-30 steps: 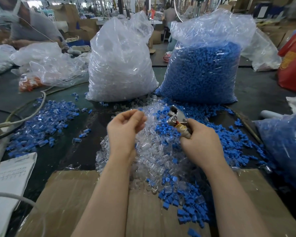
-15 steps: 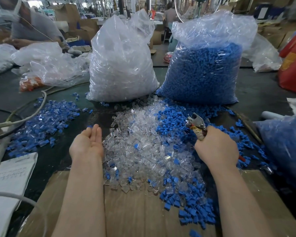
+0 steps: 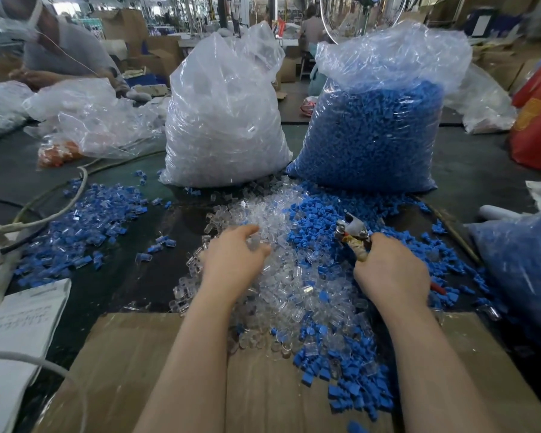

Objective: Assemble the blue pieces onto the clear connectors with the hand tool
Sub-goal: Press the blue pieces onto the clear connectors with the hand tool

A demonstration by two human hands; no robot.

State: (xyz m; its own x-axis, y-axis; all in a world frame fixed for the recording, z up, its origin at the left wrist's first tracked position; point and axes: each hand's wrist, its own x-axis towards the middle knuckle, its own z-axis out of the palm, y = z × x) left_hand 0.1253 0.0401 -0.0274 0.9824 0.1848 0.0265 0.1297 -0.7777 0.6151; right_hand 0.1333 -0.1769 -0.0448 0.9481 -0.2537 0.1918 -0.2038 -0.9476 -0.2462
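clear connectors (image 3: 281,270): small, light, rigid, slick; best pinched singly by the sides. left hand (image 3: 231,264) loosely spread over heap. right hand (image 3: 391,270) clamped around hand tool (image 3: 352,234).

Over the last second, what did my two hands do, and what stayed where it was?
The left hand left the tool, swung out left with an open palm, then came back onto the clear connectors, fingers curling into the pile. The right hand drew right and down, gripping the hand tool throughout. Both bags and the loose piles stayed put.
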